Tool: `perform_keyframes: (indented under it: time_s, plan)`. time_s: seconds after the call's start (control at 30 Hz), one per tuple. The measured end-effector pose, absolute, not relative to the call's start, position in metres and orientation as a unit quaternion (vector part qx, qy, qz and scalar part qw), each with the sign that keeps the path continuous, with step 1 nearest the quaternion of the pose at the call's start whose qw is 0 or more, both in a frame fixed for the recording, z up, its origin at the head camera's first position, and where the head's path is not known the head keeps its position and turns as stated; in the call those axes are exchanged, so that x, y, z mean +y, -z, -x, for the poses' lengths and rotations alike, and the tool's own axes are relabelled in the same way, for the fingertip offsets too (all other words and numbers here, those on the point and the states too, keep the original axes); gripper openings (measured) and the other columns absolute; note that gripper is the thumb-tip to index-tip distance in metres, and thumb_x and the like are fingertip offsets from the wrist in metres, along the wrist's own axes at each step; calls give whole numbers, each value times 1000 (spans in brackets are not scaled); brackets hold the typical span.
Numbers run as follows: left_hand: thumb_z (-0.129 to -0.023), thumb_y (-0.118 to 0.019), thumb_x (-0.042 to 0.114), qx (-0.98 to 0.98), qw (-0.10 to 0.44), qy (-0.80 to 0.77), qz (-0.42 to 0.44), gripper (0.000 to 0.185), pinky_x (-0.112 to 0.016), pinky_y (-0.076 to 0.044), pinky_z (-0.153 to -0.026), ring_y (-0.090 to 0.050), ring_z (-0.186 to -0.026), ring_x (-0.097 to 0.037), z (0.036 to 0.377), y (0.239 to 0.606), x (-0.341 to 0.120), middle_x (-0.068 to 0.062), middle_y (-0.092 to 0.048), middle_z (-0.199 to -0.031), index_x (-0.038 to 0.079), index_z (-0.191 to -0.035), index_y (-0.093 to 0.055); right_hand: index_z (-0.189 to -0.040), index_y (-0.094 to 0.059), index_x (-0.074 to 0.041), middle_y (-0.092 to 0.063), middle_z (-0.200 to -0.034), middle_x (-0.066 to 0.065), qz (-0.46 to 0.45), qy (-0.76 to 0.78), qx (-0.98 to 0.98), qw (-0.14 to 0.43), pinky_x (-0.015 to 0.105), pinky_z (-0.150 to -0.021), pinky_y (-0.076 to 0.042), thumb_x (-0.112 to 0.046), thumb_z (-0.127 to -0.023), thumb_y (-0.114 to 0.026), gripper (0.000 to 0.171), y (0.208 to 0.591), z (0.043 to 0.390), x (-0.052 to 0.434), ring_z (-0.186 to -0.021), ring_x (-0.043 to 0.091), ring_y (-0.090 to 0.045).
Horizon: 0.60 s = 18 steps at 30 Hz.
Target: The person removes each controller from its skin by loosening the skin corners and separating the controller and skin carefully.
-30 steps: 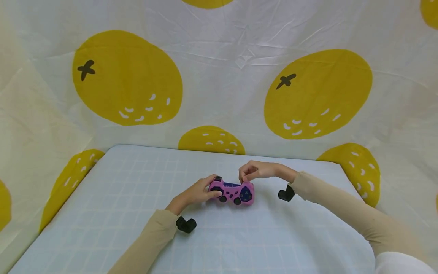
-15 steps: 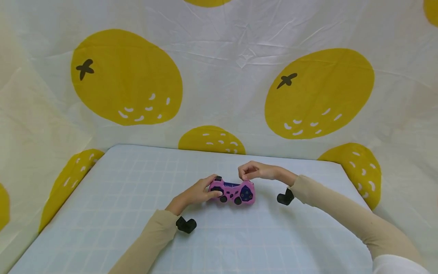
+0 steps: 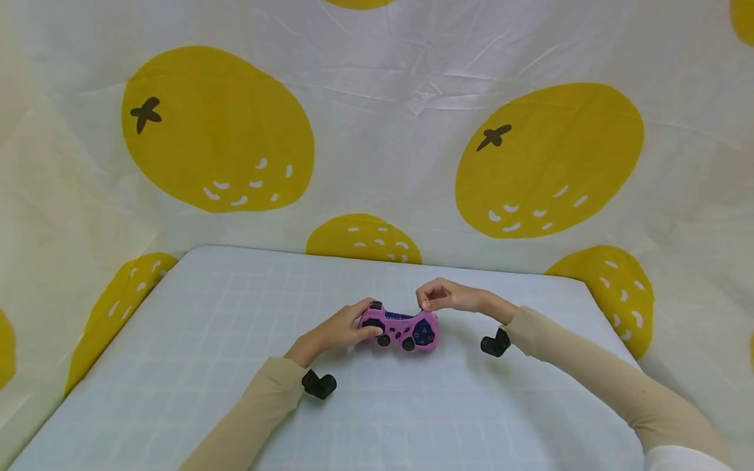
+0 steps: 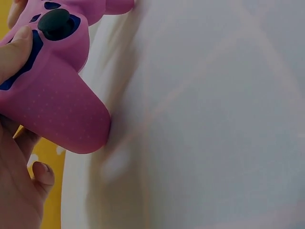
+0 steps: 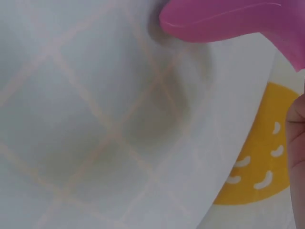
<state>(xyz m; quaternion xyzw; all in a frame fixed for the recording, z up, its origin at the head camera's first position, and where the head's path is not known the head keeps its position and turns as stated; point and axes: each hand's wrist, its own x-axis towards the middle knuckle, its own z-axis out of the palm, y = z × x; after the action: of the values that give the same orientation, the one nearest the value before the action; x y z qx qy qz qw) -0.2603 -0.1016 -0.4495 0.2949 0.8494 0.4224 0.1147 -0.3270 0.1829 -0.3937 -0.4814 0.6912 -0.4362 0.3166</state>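
A game controller in a pink, rubbery-looking cover, with dark blue button areas and black thumbsticks, is held tilted over the table. My left hand grips its left end, thumb on the front and fingers behind. In the left wrist view the dotted pink handle shows close, its tip near the cloth. My right hand has curled fingers, with thumb and forefinger pinching at the top right shoulder. The right wrist view shows the cover's pink edge drawn toward a finger; the fingertips themselves are out of that view.
A pale blue checked cloth covers the table. Behind it hangs a white curtain printed with large yellow fruit. Black wrist cameras sit on the left sleeve and the right sleeve.
My right hand has shifted slightly to the right along the controller's top edge. The left hand and the controller stay almost where they were.
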Motion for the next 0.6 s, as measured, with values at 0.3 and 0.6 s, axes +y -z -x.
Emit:
perform_keyframes:
  time_s: [0.3,0.6]
  plan:
    - [-94,-60,35,852,119,-419,-289,45,-29,-44,-78,-50,-82,-13,258,449,-101,-1,-58,-91,10,-127,-43,-80,-59,-6,-52,-75,18,478,372,757,247,27,-74,-40,-7,-94,-55,14,386,316,190,-76,8,-49]
    - [-94,-61,34,856,116,-423,-275,45,-29,-45,-77,-51,-83,-14,254,449,-97,-2,-58,-93,10,-127,-43,-85,-62,-11,-58,-78,2,460,354,791,195,26,-77,-46,-11,-93,-59,9,387,301,199,-81,8,-53]
